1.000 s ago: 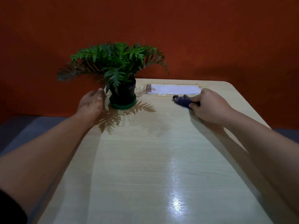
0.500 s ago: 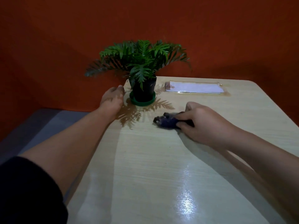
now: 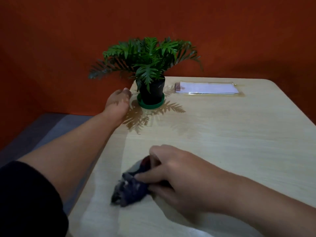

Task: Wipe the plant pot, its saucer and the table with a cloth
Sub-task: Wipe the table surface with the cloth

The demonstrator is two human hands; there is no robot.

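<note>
A black plant pot with a green fern stands in a green saucer at the far left corner of the light wooden table. My left hand rests on the table's left edge just beside the saucer, fingers loosely curled, holding nothing. A crumpled dark blue cloth lies pressed on the near left part of the table, and my right hand is shut on it.
A flat white sheet in a clear sleeve lies at the table's far edge, right of the pot. An orange wall rises behind the table. Grey floor shows to the left, below the table edge.
My right hand has dragged the cloth from the far middle of the table, near the white sheet, toward me and to the left. My left hand has stayed beside the saucer.
</note>
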